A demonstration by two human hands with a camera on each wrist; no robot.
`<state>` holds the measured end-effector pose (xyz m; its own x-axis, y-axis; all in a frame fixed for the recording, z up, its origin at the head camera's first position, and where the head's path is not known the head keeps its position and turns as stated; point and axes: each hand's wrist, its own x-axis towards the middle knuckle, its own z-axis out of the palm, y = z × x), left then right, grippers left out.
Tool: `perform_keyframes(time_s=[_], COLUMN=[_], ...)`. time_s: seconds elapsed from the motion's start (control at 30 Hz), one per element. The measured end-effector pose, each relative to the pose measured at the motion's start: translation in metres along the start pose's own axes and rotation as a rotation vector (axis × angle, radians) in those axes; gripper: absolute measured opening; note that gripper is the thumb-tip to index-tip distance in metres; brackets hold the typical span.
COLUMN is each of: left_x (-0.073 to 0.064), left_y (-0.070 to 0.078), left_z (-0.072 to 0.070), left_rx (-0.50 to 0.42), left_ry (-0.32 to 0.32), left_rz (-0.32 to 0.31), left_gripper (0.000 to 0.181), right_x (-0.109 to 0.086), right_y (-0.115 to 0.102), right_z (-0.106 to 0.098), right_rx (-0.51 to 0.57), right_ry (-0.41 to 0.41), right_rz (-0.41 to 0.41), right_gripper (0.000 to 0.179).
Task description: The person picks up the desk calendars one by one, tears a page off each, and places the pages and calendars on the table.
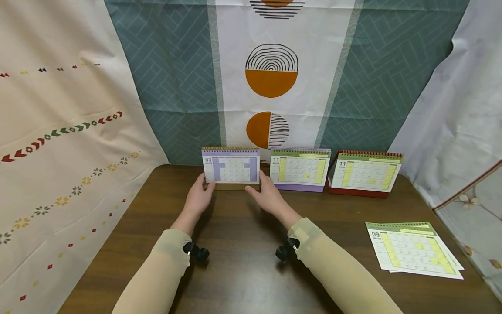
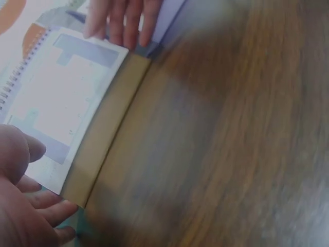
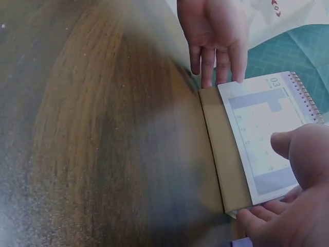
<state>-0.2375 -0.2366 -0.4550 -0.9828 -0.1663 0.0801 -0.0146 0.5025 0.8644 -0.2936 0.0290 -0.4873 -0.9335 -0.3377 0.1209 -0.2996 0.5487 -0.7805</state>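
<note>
A desk calendar with a purple page marked 03 [image 1: 232,168] stands on a tan base [image 2: 105,123] at the back of the table. My left hand [image 1: 199,197] is at its left side, fingers extended along the edge and thumb in front of the page. On the opposite side, my right hand [image 1: 270,196] has its fingers fairly straight beside the right edge, thumb held off the page. In the right wrist view, the fingertips of the left hand [image 3: 216,41] meet the base's end. The right hand [image 3: 303,200] has its fingers at the other end.
To the right stand a green-paged calendar on a purple base [image 1: 300,168] and another on a red base [image 1: 365,173]. Loose green calendar sheets [image 1: 415,250] lie at the table's right. Patterned cloth [image 1: 180,78] hangs behind the wooden table [image 1: 243,261].
</note>
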Motion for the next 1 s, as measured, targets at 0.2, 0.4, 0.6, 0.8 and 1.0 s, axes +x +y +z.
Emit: perform_keyframes(time_s=[0.2, 0.4, 0.6, 0.8, 1.0], left_x=[-0.006, -0.010, -0.017, -0.022, -0.030], left_y=[0.001, 0.000, -0.001, 0.000, 0.004], left_z=[0.000, -0.001, -0.001, -0.002, -0.005], left_rx=[-0.024, 0.004, -0.050, -0.092, -0.138], left_ry=[0.031, 0.087, 0.122, 0.141, 0.130], left_rz=[-0.010, 0.004, -0.005, 0.004, 0.010], left_gripper=[0.053, 0.046, 0.045, 0.039, 0.034], right_x=[-0.027, -0.038, -0.049, -0.055, -0.060], right_y=[-0.032, -0.034, -0.044, -0.044, -0.047], right_z=[-0.012, -0.013, -0.018, -0.018, -0.018], right_rx=[0.017, 0.028, 0.071, 0.137, 0.225], right_ry=[-0.041, -0.050, -0.062, -0.017, 0.022], right_rz=[-0.030, -0.056, -0.029, -0.023, -0.022], right_gripper=[0.096, 0.097, 0.097, 0.089, 0.085])
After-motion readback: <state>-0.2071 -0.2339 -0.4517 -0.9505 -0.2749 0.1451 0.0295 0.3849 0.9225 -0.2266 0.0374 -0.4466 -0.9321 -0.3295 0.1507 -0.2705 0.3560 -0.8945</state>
